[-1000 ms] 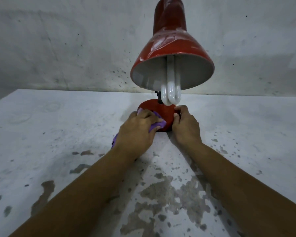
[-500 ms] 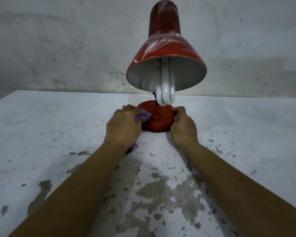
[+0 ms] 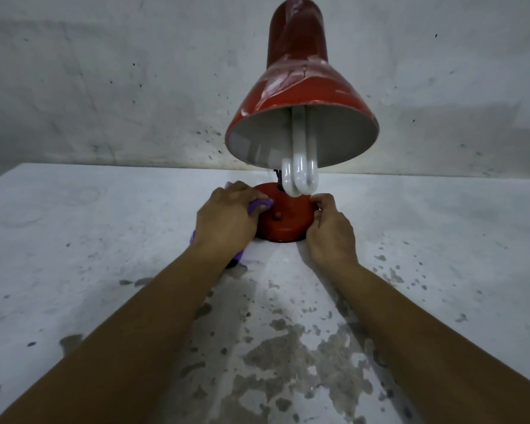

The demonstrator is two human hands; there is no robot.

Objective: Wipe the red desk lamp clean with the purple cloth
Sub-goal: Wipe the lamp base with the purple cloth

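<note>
On a worn, flaking table (image 3: 110, 270), two forearms reach toward the lamp (image 3: 297, 123). Left hand (image 3: 225, 223) grips the cloth (image 3: 47, 205) against the left of the base (image 3: 283, 220) — the base-wiping step, by the look of it — while the right hand (image 3: 331, 232) curls round its right edge, steadying. Farther up, the shade (image 3: 303, 96) shows pale smears; the next move likely calls for lifting the cloth there.

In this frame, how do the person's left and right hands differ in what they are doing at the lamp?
The left hand holds the purple cloth against the left side of the lamp base; the right hand holds no cloth. The left hand lies over the base's edge, while the right hand's fingers curl bare against its right rim. Both touch the base on the table.
</note>
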